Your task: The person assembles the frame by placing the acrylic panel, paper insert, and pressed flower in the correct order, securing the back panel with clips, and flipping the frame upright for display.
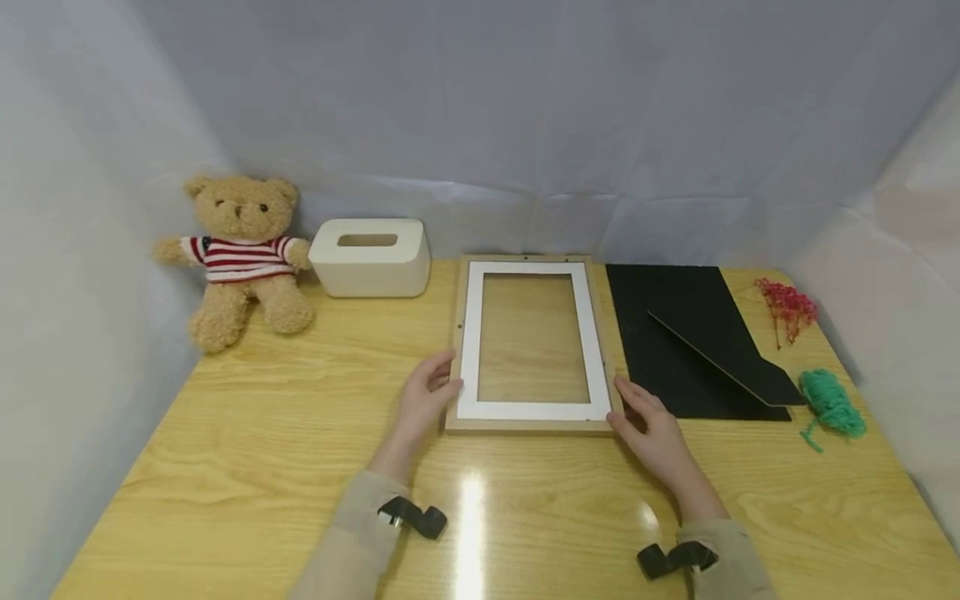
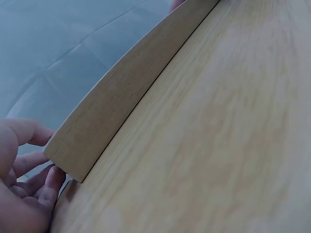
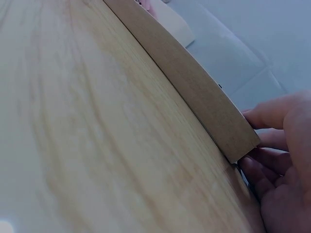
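A light wooden picture frame (image 1: pixel 528 427) lies flat on the table, with a white mat border (image 1: pixel 471 350) inside it. Through the opening of the mat, a wood-coloured surface shows. My left hand (image 1: pixel 426 398) grips the frame's left side near the front corner, thumb on the rim. On the opposite side, my right hand (image 1: pixel 651 433) holds the frame close to its front right corner. Both wrist views show the frame's front edge (image 2: pixel 112 97) low against the tabletop, with curled fingers at each end. The fingertips under the rim are partly hidden.
Right of the frame lies a black backing board (image 1: pixel 660 287) with a raised stand flap (image 1: pixel 738 362). Beyond it are pink dried flowers (image 1: pixel 789 307) and green yarn (image 1: pixel 832 404). A teddy bear (image 1: pixel 243 217) and white tissue box (image 1: pixel 367 271) stand at the back left.
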{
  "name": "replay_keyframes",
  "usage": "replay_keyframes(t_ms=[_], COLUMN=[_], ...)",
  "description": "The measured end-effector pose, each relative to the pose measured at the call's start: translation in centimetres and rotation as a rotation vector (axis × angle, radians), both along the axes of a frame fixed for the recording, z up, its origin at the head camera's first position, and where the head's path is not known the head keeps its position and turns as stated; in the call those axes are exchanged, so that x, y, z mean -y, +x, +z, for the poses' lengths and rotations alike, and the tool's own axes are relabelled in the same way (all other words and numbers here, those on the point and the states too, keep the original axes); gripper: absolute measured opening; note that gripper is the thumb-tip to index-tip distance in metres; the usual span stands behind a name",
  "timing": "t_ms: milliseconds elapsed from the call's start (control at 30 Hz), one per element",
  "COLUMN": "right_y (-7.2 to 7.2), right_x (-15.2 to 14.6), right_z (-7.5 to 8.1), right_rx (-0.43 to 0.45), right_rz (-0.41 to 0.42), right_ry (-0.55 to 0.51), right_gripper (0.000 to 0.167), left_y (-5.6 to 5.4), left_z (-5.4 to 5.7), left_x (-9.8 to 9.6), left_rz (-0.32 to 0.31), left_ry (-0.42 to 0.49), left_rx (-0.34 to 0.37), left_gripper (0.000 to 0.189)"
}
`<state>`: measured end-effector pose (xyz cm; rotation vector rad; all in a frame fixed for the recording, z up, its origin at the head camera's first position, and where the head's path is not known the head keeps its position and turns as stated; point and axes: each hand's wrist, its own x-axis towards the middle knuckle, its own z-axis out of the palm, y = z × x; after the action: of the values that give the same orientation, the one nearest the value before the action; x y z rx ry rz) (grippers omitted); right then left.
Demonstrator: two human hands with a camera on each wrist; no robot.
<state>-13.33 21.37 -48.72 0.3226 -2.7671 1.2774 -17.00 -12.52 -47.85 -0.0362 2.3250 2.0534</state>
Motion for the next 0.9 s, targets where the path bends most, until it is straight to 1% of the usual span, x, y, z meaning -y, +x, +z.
replay_keyframes(t_ms=[100,167,200,233,400,533,667,767,900], right_y=[-0.1,-0.1,-0.1,-0.1,-0.3,-0.6,-0.8,-0.7,-0.6], right_x=[-0.1,-0.2,-0.2,-0.2,0.1,0.4,0.5,0.3,-0.4], right_z=[0.0,0.0,0.0,0.0,-0.1,-0.3,-0.2,0.4,2.0], right_rx=[0.01,0.014,0.016,0.017,0.026,0.049,0.036,-0.002,-0.062], right_rz=[0.0,-0.001,-0.002,-0.002,-0.01,-0.014,-0.009,-0.024,-0.092], right_ry=[0.007,0.013,0.015,0.015,-0.006,-0.06,-0.104,-0.104,-0.085], right_gripper=[0.058,0.058,0.058,0.057,0.056,0.056,0.053,0.049,0.043], left_y=[0.4,0.8,0.8,0.7,-0.1,0.0,0.0,-0.1,-0.2], left_z=[1.4,2.3,2.2,1.8,-0.6,-0.7,-0.8,-0.9,-1.0], left_x=[-0.3,-0.6,-0.6,-0.6,-0.1,0.3,0.4,0.2,-0.1], left_rz=[-0.016,-0.012,-0.002,0.014,0.09,0.101,0.113,0.113,0.106], left_ry=[-0.005,-0.017,-0.018,-0.014,0.0,-0.023,-0.028,-0.033,-0.029], left_rx=[-0.002,0.001,0.003,0.012,0.025,0.023,0.017,0.016,0.028], left_gripper=[0.051,0.05,0.049,0.048,0.044,0.045,0.044,0.044,0.044])
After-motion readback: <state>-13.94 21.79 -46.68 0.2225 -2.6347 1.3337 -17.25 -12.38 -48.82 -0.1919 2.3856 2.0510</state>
